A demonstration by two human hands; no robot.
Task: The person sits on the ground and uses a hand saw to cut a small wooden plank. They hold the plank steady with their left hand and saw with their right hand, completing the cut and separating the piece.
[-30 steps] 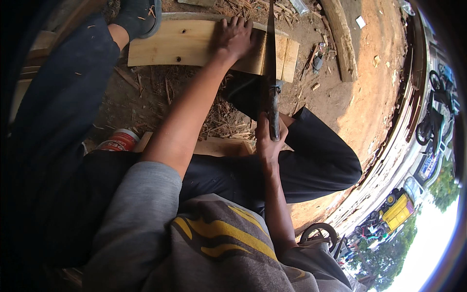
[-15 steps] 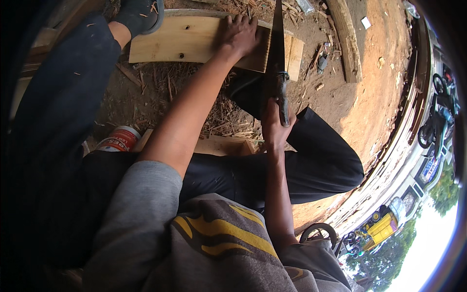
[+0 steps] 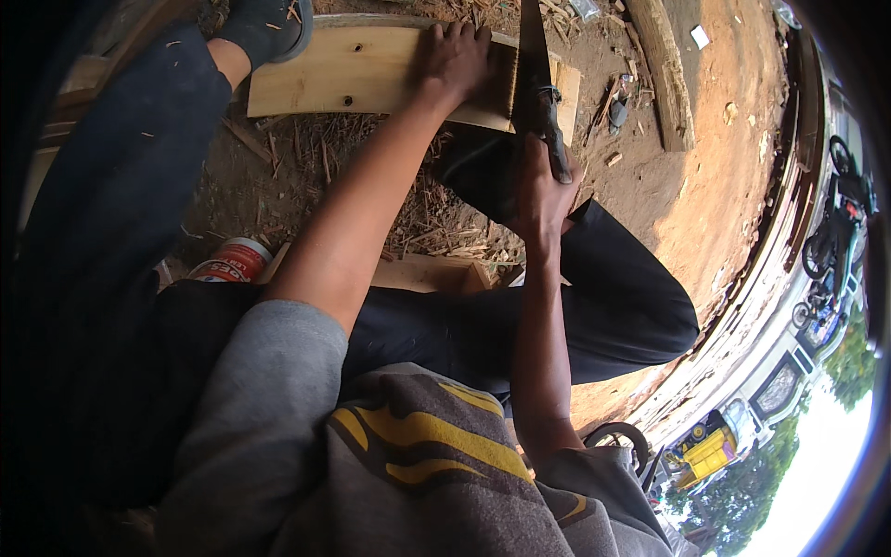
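A pale, slightly curved wooden board (image 3: 306, 79) with two dark holes lies across in front of me. My left hand (image 3: 457, 63) presses on it, its fingers bent at the far edge. In my right hand (image 3: 546, 186) is the dark handle of a handsaw (image 3: 533, 56), wrapped by my fingers. The long blade points away from me across the right part of the board, and its toothed edge faces left. Whether the teeth are in a cut cannot be made out. My dark shoe (image 3: 271, 32) is at the board's far left corner.
Wood chips (image 3: 436, 223) litter the soil under the board. Near my legs are a red and white tub (image 3: 237, 258) and a wooden piece (image 3: 432, 274). A weathered timber (image 3: 664, 79) lies at the far right. Motorcycles (image 3: 845, 209) stand beyond the bare ground.
My right hand has pushed the saw away from me and slightly right, so its handle is now nearer the board. The left hand keeps its place on the board.
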